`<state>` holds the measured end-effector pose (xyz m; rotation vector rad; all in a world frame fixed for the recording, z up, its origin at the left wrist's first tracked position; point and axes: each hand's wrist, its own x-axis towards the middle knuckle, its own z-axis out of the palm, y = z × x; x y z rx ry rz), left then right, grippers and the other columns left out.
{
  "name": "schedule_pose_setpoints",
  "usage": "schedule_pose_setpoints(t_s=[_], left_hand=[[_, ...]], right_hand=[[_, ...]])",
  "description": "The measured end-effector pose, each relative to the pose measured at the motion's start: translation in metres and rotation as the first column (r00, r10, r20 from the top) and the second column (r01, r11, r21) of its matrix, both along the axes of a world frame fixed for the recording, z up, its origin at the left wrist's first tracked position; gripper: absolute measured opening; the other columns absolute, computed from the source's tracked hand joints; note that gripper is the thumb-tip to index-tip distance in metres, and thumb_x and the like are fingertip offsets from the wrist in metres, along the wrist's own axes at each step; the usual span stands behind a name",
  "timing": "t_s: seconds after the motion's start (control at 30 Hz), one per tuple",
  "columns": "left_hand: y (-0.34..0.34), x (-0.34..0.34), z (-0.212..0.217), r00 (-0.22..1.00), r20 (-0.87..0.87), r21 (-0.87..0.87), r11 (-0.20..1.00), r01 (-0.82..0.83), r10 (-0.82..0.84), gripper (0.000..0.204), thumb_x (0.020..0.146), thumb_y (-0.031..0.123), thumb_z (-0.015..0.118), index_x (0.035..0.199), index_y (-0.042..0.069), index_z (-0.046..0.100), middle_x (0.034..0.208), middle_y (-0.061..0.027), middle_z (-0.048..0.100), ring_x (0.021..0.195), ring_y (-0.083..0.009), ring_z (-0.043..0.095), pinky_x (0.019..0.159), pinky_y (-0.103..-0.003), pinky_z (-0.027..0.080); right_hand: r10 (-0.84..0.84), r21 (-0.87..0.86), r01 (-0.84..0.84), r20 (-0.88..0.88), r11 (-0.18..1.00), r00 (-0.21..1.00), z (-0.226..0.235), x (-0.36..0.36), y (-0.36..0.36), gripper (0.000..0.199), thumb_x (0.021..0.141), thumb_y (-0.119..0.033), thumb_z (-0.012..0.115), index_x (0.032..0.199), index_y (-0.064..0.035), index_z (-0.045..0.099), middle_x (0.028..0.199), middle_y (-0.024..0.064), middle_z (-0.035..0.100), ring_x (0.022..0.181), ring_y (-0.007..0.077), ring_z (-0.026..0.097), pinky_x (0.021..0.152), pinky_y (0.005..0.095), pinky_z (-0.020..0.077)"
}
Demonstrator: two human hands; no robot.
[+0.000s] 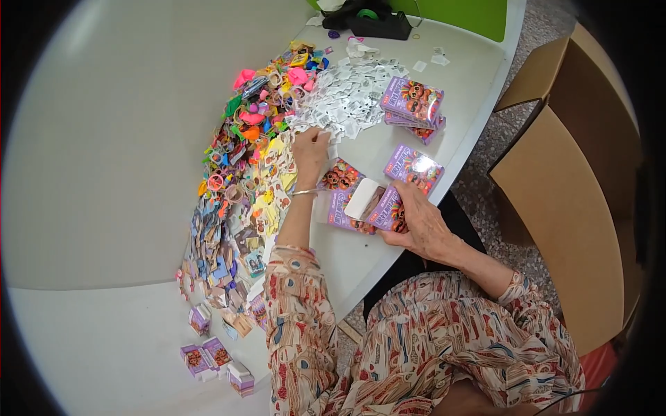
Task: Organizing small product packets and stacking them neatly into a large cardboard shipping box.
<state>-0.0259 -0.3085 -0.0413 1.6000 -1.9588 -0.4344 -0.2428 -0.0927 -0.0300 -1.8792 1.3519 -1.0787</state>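
A small purple box [389, 208] with a white top flap standing open is gripped in my right hand [424, 225], near the table's front edge. My left hand [310, 154] reaches to the near edge of a heap of small white printed paper slips [354, 90], fingers bent down and pressed together. What they pinch, if anything, is hidden. Beside that hand spreads a band of yellow and cream printed pieces [270, 184]. Purple boxes [340, 175] lie under and beside the held box, and another purple box [415, 168] rests to its right.
Stacked purple boxes [414, 100] stand farther back. Colourful small plastic toys [243, 132] run along the wall, with blue-grey packets [211, 239] nearer. Several small boxes [205, 355] lie at lower left. A black tape dispenser [381, 26] sits at the back; an open cardboard carton [569, 222] is on the right.
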Motion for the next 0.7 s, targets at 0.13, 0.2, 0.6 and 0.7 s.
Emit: schedule_pose_setpoints(t_s=[0.13, 0.2, 0.6, 0.7], left_hand=[[0.036, -0.014, 0.050, 0.919, -0.392, 0.226, 0.973, 0.050, 0.044, 0.016, 0.086, 0.015, 0.066, 0.092, 0.000, 0.068, 0.072, 0.0018, 0.061, 0.065, -0.0057, 0.056, 0.056, -0.020, 0.041], [0.060, -0.026, 0.073, 0.835, -0.545, 0.284, 0.953, 0.105, 0.070, 0.016, 0.086, 0.014, 0.067, 0.096, 0.001, 0.067, 0.075, 0.0007, 0.063, 0.067, -0.0062, 0.057, 0.058, -0.020, 0.042], [0.157, -0.035, 0.097, 0.947, -0.181, 0.061, 0.958, 0.279, -0.264, 0.018, 0.084, 0.006, 0.066, 0.102, 0.001, 0.065, 0.086, -0.0076, 0.065, 0.069, -0.0133, 0.060, 0.064, -0.026, 0.048], [0.165, -0.033, 0.099, 0.947, -0.190, -0.038, 0.965, 0.258, -0.261, 0.014, 0.083, 0.004, 0.066, 0.096, -0.001, 0.066, 0.084, -0.0097, 0.065, 0.068, -0.0155, 0.061, 0.061, -0.027, 0.048]], right_hand=[[-0.043, 0.012, 0.043, -0.016, 0.999, 0.999, -0.003, -0.004, -0.001, 0.081, 0.070, -0.025, 0.077, 0.131, 0.0012, 0.032, 0.114, 0.0251, 0.050, 0.105, 0.0412, 0.054, 0.090, 0.0448, 0.0457], [-0.074, 0.023, 0.074, -0.017, 0.997, 0.997, -0.001, -0.008, -0.002, 0.081, 0.070, -0.027, 0.077, 0.132, 0.0018, 0.032, 0.113, 0.0251, 0.051, 0.104, 0.0411, 0.054, 0.089, 0.0449, 0.0460], [-0.029, 0.046, 0.032, -0.054, 0.998, 0.998, 0.005, 0.005, -0.002, 0.081, 0.071, -0.032, 0.077, 0.130, 0.0026, 0.034, 0.112, 0.0240, 0.053, 0.102, 0.0398, 0.056, 0.085, 0.0443, 0.0473], [-0.035, 0.004, 0.036, -0.045, 0.999, 0.998, 0.003, 0.007, 0.000, 0.081, 0.070, -0.031, 0.077, 0.130, 0.0027, 0.034, 0.113, 0.0240, 0.053, 0.103, 0.0399, 0.056, 0.085, 0.0438, 0.0474]])
